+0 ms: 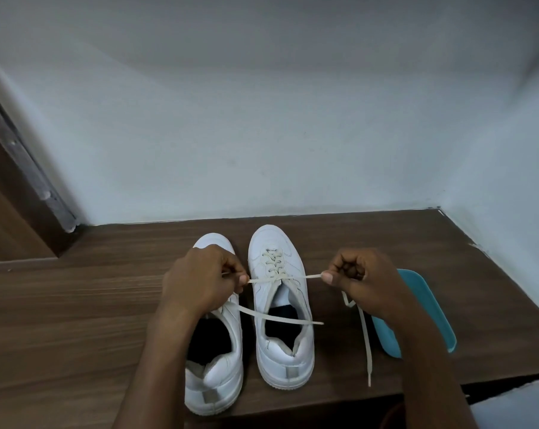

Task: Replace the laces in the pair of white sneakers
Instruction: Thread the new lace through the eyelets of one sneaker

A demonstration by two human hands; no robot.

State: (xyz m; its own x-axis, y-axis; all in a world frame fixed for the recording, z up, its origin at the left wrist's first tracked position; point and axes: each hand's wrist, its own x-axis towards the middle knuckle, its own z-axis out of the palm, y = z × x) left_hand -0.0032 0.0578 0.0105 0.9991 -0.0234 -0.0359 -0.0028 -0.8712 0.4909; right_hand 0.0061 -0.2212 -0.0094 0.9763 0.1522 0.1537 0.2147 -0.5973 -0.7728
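The lace [293, 276] ran taut across the top eyelets of the right-hand sneaker [285, 354], and you held one side of it in each hand. Your left hand [200, 280] was curled closed, pinching the lace between thumb and forefinger just beside the shoe's left edge. The loose end from that hand trailed back across the shoe's dark opening. Your right hand [358, 274] was closed the same way, pinching the other side a little off the shoe's right edge, and its tail hung down to the table [76, 320].

That sneaker stood upright with its toe towards the wall [262, 134], crossed lacing showing down its front. The other sneaker [218, 376] stood just beside it on the left, set slightly nearer to you. Your left hand covered its front, so I could not tell whether it was laced. Inside both shoes only a dark lining showed.

A shallow blue tray [423, 311] lay on the table to the right, near your right forearm, which hid its near side. I could not tell what it held. A brown door frame [23, 168] met the wall at far left.
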